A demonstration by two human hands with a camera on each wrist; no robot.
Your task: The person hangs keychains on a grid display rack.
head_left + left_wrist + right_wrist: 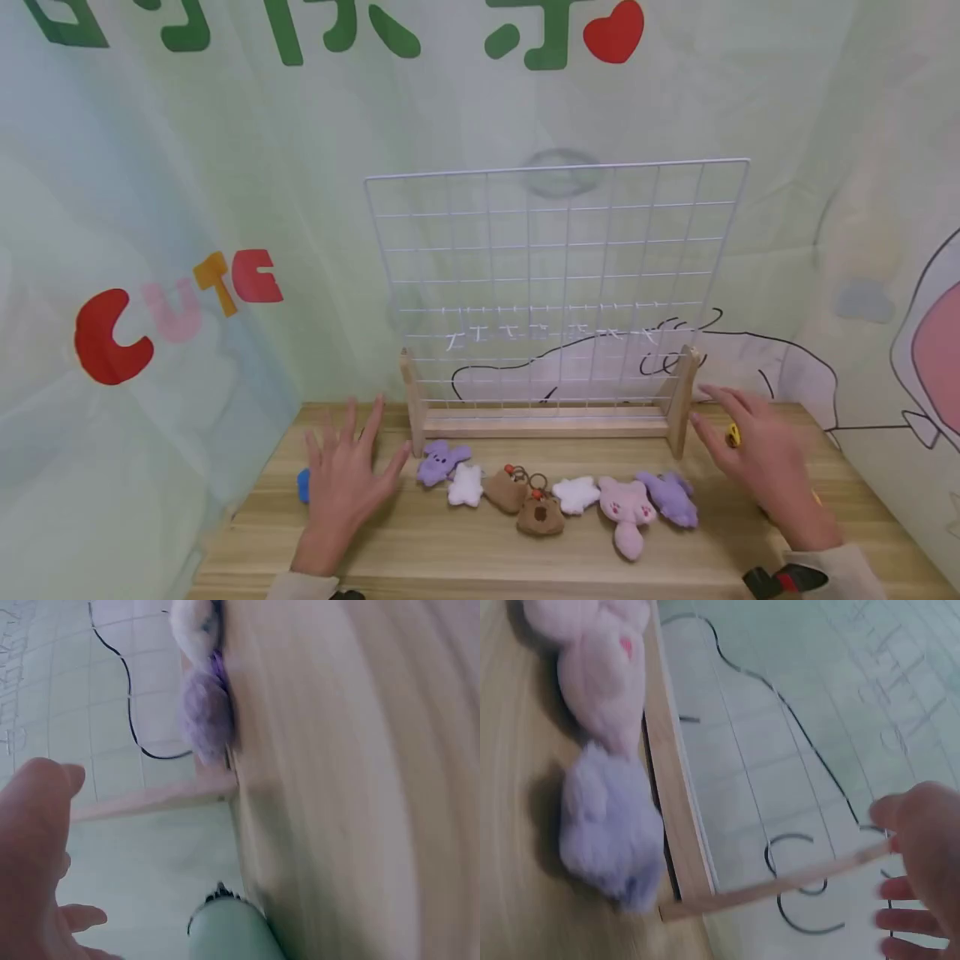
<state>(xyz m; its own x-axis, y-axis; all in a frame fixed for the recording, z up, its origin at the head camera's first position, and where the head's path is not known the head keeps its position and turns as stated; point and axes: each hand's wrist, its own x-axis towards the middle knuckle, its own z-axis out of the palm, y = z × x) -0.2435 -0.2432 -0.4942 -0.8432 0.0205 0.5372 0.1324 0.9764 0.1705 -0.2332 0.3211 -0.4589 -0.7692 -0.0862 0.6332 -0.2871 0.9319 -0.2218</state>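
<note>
white rectangular wire grid (566,277): stands upright at the centre, behind the row of toys, seated in the stand.
pale wooden stand (546,428): a long low bar joining a left upright (413,402) and a right upright (682,402).
small white hooks (508,332): strung in a line across the lower part of the grid.
left hand (345,475): just beside the left upright, fingers straight and spread apart, thumb pointing toward the stand; whether the thumb touches the wood cannot be told.
right hand (761,454): slightly blurred, just beside the right upright, fingers extended, thumb apart from them; contact cannot be told.
soft plush toys: a row before the stand; from left, a purple plush animal (442,463), a white plush star (466,486), two brown plush pieces (540,518) with metal rings, a second white star (576,495), a pink plush animal (627,505) and another purple one (671,500).
small blue object (303,485): partly hidden by the left hand.
light wood-grain table (465,562): beneath stand and toys.
pale green cloth backdrop (315,150): bears a red heart (614,32) and coloured letters reading "cute".
</note>
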